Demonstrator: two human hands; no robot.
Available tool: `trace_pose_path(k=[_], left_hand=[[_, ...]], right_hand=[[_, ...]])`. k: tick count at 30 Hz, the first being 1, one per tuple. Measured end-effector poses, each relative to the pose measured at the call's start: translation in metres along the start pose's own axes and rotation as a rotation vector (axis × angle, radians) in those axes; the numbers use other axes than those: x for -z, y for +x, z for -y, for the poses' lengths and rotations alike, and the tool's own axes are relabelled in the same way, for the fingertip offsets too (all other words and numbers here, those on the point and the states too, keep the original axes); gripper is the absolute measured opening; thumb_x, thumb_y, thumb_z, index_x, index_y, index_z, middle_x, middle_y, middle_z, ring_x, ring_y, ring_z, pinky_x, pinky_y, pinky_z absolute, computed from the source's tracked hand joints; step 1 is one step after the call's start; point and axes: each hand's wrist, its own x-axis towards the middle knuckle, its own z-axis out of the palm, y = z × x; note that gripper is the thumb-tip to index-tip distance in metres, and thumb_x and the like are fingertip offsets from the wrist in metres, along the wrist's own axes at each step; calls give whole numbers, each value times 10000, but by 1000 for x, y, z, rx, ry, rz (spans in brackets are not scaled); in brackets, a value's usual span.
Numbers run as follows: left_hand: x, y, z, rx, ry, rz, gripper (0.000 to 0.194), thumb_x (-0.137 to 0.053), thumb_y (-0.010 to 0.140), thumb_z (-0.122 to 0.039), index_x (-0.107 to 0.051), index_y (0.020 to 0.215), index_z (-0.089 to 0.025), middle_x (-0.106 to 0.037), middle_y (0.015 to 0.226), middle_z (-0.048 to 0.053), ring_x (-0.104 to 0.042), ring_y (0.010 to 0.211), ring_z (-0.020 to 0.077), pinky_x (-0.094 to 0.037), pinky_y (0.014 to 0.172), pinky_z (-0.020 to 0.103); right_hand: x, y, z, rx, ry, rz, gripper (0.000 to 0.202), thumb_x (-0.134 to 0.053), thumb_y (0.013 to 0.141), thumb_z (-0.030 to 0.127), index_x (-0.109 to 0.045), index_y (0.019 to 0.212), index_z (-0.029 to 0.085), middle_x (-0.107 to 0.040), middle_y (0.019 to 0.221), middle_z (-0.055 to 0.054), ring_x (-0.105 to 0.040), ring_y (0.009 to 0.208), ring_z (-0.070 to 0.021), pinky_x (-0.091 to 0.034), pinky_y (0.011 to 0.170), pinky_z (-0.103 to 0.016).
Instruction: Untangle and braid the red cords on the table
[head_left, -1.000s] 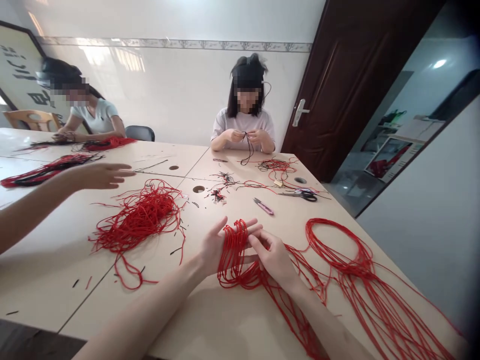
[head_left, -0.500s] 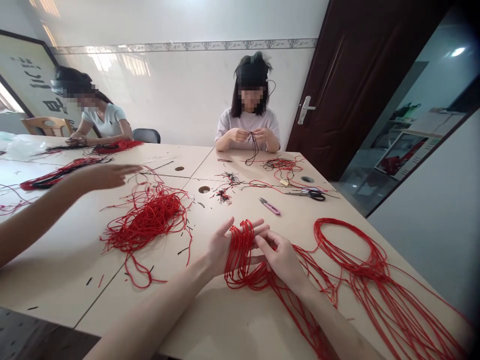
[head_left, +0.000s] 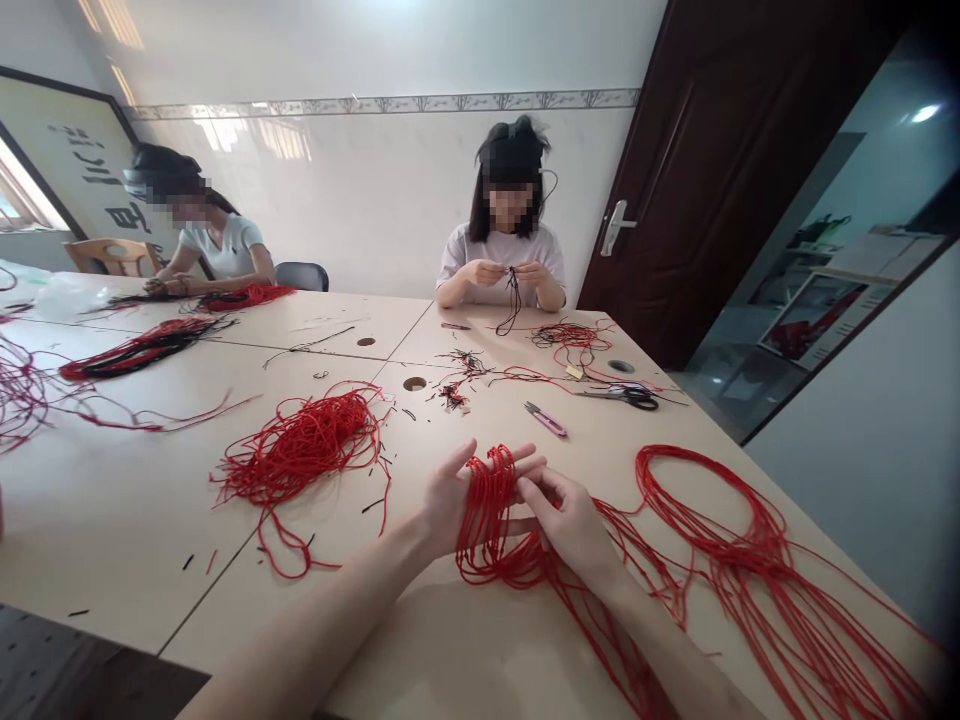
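Several looped red cords (head_left: 484, 515) with small knots hang round the outstretched fingers of my left hand (head_left: 448, 500), palm toward me, thumb raised. My right hand (head_left: 564, 515) is closed in a pinch by the left fingertips, on strands of the red cords; the exact spot between its fingers is hidden. Red lengths trail from there down over the table edge, under my right forearm. To the right lies a big coil of red cord (head_left: 705, 460), its long ends fanning toward the lower right.
On the table (head_left: 450, 660) are a red cord heap (head_left: 315, 440), pink thread snips (head_left: 546, 420), black-handled scissors (head_left: 630, 397) and red-black scraps (head_left: 454, 395). A red-and-black bundle (head_left: 150, 345) lies left. One person (head_left: 502, 250) across the table handles black cord; another person (head_left: 225, 250) sits far left.
Another person's arm, reaching in from the left over the red heap, has withdrawn; loose red strands now lie at the left. My hands keep their hold, and the view has shifted slightly.
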Motion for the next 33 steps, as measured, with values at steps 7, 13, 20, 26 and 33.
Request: trace_pose_path(k=[7, 13, 20, 26, 33], left_hand=[[2, 0, 2, -5, -36, -7, 583, -313, 890, -513, -385, 1378, -203, -431, 1391, 117, -408, 1227, 297, -285, 996, 488], [5, 1, 3, -10, -52, 9, 593, -300, 887, -517, -377, 1383, -199, -439, 1382, 131, -439, 1197, 300, -286, 986, 496], [4, -2, 0, -5, -45, 24, 605, -301, 884, -526, -369, 1386, -195, -445, 1377, 133, -453, 1182, 298, -282, 989, 498], [4, -2, -1, -25, -56, 36, 586, -300, 892, -508, -350, 1394, -210, -430, 1390, 127, -448, 1194, 288, -279, 995, 487], [4, -1, 0, -15, -18, 11, 598, -288, 896, -511, -404, 1363, -155, -443, 1378, 138, -427, 1212, 289, -284, 1000, 477]], right_hand=[[0, -2, 5, -70, 99, 53, 322, -513, 820, 462, -630, 832, 162, -647, 765, -71, -596, 656, -204, -457, 443, -272], [0, 2, 1, -1, -63, 8, 311, -499, 819, 446, -623, 739, 172, -627, 671, -41, -568, 627, -191, -459, 570, -289], [0, 1, 8, -81, -18, 54, 334, -489, 819, 469, -612, 767, 163, -635, 714, -44, -587, 687, -200, -472, 557, -264], [-4, 1, 3, -30, -28, 35, 302, -490, 828, 437, -612, 791, 163, -636, 730, -39, -576, 683, -189, -468, 604, -269], [-2, 2, -2, 16, -71, 27, 289, -463, 864, 389, -608, 783, 153, -633, 735, -45, -569, 689, -189, -427, 635, -276]])
